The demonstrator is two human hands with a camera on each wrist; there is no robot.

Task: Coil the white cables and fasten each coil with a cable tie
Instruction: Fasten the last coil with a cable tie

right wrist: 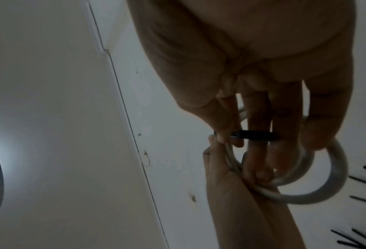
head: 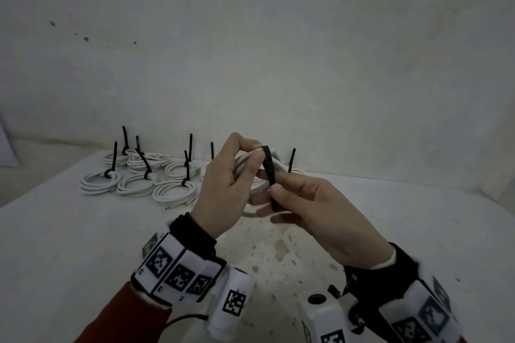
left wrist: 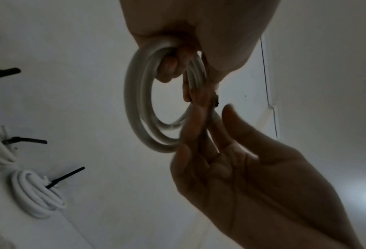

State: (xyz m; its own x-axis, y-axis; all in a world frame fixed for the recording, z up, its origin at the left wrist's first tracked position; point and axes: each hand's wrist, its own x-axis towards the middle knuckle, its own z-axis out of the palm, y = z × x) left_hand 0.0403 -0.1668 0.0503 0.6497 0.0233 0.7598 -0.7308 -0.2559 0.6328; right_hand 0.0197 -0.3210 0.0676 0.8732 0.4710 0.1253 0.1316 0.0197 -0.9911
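My left hand (head: 237,172) holds a white cable coil (head: 257,185) up above the table, fingers curled round its strands; the same coil (left wrist: 139,107) hangs from that hand in the left wrist view. A black cable tie (head: 269,167) loops over the coil's top. My right hand (head: 306,203) pinches the tie between thumb and forefinger just right of the coil. The right wrist view shows the tie (right wrist: 254,134) crossing between my fingers, with the coil (right wrist: 318,182) behind them.
Several tied white coils (head: 139,175) with black tie tails sticking up lie at the back left of the white table (head: 83,245). One more tied coil (head: 292,168) sits behind my hands. A wall stands close behind the table.
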